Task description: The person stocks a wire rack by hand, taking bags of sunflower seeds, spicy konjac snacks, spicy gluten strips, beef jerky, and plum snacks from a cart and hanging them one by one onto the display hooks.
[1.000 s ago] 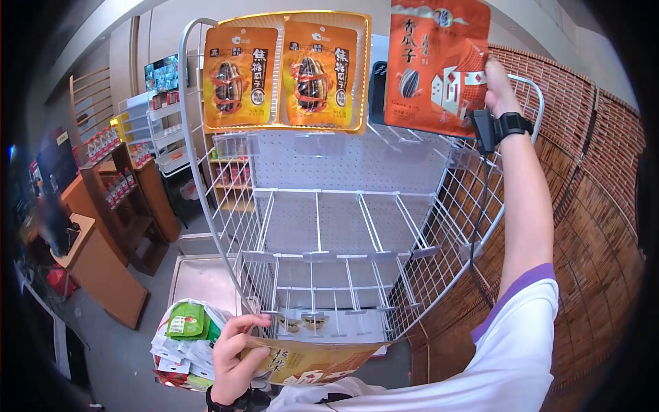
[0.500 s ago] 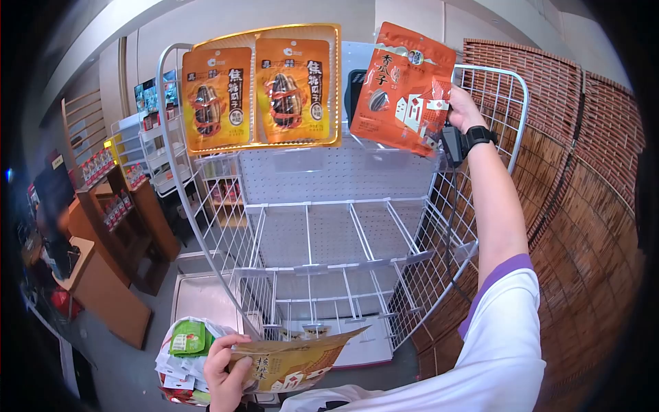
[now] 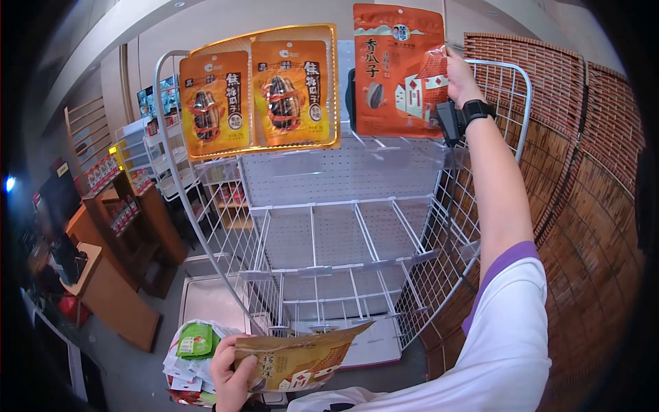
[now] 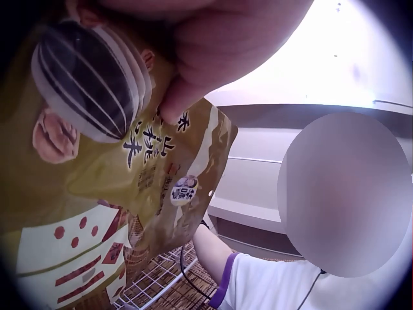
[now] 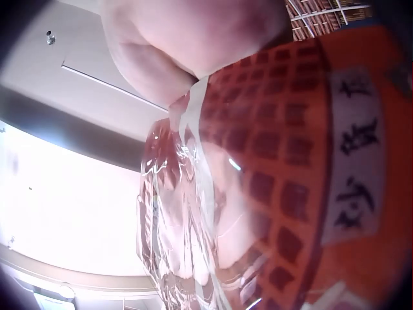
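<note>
My right hand (image 3: 463,77) pinches the right edge of a red sunflower seed bag (image 3: 398,75), raised upright at the top right of the rack. In the right wrist view the thumb and palm lie against the glossy side of the red bag (image 5: 277,168). Low in front of me, my left hand (image 3: 230,374) grips a gold walnut-flavour sunflower seed bag (image 3: 295,360) by its left end. The left wrist view shows this gold bag (image 4: 97,181) close up, the thumb pressed on its printed front. Beside the red bag, two orange seed bags (image 3: 285,96) stand in a gold-rimmed tray.
A white wire rack (image 3: 316,264) with hook rods fills the middle. At lower left, a bag (image 3: 175,360) full of packets stands near a metal tray (image 3: 216,302). A woven screen (image 3: 549,158) runs along the right. Wooden shelves (image 3: 147,226) stand farther left.
The red bag tilted half a second ago and is now upright and higher. The view has shifted, so the rack sits further left than a second ago. The left hand keeps its grip.
</note>
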Demonstrator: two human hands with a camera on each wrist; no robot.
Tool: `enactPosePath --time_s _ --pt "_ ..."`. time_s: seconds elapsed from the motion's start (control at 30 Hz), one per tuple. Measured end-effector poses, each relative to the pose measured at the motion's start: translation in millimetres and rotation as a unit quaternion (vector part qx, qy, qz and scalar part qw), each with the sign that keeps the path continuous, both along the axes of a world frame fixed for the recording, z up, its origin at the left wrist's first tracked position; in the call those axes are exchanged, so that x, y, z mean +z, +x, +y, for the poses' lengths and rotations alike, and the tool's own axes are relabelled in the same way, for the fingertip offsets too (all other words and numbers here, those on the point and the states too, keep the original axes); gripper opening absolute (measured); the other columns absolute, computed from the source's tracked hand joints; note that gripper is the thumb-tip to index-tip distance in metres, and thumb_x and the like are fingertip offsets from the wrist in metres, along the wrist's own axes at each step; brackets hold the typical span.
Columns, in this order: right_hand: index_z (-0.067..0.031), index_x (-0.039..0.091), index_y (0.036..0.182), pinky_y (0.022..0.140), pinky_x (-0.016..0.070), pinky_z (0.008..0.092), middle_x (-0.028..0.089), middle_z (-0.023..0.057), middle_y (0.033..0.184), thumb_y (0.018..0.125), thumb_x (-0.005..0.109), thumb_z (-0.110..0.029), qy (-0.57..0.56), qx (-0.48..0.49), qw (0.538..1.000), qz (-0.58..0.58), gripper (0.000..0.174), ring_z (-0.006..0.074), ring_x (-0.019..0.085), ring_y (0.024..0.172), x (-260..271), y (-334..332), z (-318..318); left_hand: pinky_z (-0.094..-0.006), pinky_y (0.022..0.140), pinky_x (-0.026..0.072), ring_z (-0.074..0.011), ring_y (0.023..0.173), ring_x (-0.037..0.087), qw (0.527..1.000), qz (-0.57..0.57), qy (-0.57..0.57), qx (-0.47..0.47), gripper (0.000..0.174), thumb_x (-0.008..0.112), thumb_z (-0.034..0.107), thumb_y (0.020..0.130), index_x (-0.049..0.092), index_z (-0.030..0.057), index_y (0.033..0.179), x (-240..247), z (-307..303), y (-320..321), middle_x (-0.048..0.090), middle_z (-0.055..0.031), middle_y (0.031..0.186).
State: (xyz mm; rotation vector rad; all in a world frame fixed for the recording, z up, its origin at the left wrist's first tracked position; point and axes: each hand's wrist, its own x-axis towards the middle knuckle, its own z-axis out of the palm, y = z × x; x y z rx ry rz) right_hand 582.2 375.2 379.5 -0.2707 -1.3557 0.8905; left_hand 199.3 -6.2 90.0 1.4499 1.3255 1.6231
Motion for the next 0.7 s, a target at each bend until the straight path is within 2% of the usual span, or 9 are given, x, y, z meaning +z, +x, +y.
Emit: enactPosePath --time_s 0.1,0.2,0.27,0.43,0.5,0.53,0.6,0.63,0.7 --pt "-0.0027 0.049 0.119 0.077 0.0528 0.0381 0.060 0.0128 0.107 0.088 0.043 0.001 -0.015 -0.014 1.000 -0.015 0.031 0.0231 0.063 0.088 -6 5 5 -0.0283 0.083 0.0392 -0.0209 0.092 0.052 0.999 0.010 -0.007 0.033 0.013 0.053 -0.002 0.079 0.059 -0.0032 0.091 -3 -4 -2 0.056 -0.0104 0.099" --pt "-0.0028 0.046 0.122 0.077 0.0530 0.0384 0.059 0.0131 0.108 0.089 0.042 0.001 -0.023 -0.029 0.999 0.005 0.034 0.0236 0.063 0.089 -17 10 9 -0.0292 0.086 0.0379 -0.0216 0.095 0.051 1.000 0.002 -0.010 0.027 0.015 0.053 -0.002 0.079 0.059 -0.0030 0.093 -10 -3 -8 0.057 -0.0106 0.101" --pt "-0.0027 0.046 0.122 0.077 0.0530 0.0387 0.059 0.0134 0.108 0.089 0.042 0.001 -0.029 -0.017 0.999 0.036 0.034 0.0238 0.063 0.089 -19 12 8 -0.0294 0.086 0.0377 -0.0216 0.096 0.051 1.000 -0.002 -0.010 0.026 0.015 0.054 -0.002 0.079 0.059 -0.0030 0.093 -11 -2 -10 0.057 -0.0107 0.101" --pt "-0.0037 0.047 0.122 0.080 0.0513 0.0392 0.059 0.0143 0.108 0.092 0.040 -0.004 -0.044 -0.028 0.998 0.024 0.031 0.0243 0.061 0.092 -20 15 9 -0.0291 0.086 0.0376 -0.0211 0.095 0.050 0.999 -0.005 -0.033 0.034 0.016 0.054 -0.002 0.079 0.059 -0.0028 0.094 -3 0 -1 0.056 -0.0106 0.102" --pt "-0.0048 0.049 0.120 0.084 0.0485 0.0391 0.059 0.0132 0.110 0.095 0.043 -0.023 -0.070 -0.068 0.990 0.104 0.032 0.0234 0.059 0.098 -16 14 13 -0.0283 0.085 0.0380 -0.0207 0.094 0.051 0.998 -0.007 -0.030 0.054 0.016 0.054 -0.002 0.079 0.059 -0.0028 0.095 -5 1 0 0.056 -0.0104 0.102" --pt "-0.0048 0.049 0.120 0.084 0.0485 0.0391 0.059 0.0132 0.110 0.095 0.043 -0.023 -0.069 -0.068 0.990 0.103 0.032 0.0234 0.059 0.098 -16 13 7 -0.0283 0.085 0.0380 -0.0207 0.094 0.051 0.998 -0.008 -0.030 0.054 0.016 0.054 -0.002 0.079 0.059 -0.0028 0.095 -5 1 0 0.056 -0.0104 0.102" --pt "-0.0044 0.050 0.121 0.087 0.0466 0.0373 0.058 0.0091 0.116 0.089 0.051 -0.042 -0.118 -0.069 0.990 0.038 0.049 0.0223 0.058 0.100 -20 12 -11 -0.0275 0.084 0.0379 -0.0200 0.094 0.050 0.999 -0.013 -0.038 0.027 0.017 0.054 -0.001 0.080 0.059 -0.0028 0.096 -3 1 0 0.055 -0.0101 0.102" --pt "-0.0050 0.049 0.123 0.089 0.0453 0.0376 0.055 0.0098 0.121 0.083 0.054 -0.054 -0.102 -0.064 0.993 0.018 0.063 0.0232 0.055 0.104 -24 9 -14 -0.0275 0.084 0.0379 -0.0200 0.094 0.050 0.999 -0.012 -0.037 0.026 0.017 0.054 -0.001 0.080 0.059 -0.0028 0.096 -1 1 0 0.055 -0.0101 0.102" --pt "-0.0051 0.049 0.122 0.088 0.0456 0.0372 0.055 0.0103 0.121 0.083 0.051 -0.056 -0.090 -0.061 0.994 0.027 0.064 0.0231 0.056 0.104 -25 4 -22 -0.0269 0.083 0.0386 -0.0191 0.092 0.051 0.997 -0.025 -0.066 0.022 0.016 0.054 -0.001 0.080 0.058 -0.0030 0.095 0 1 1 0.055 -0.0095 0.100"
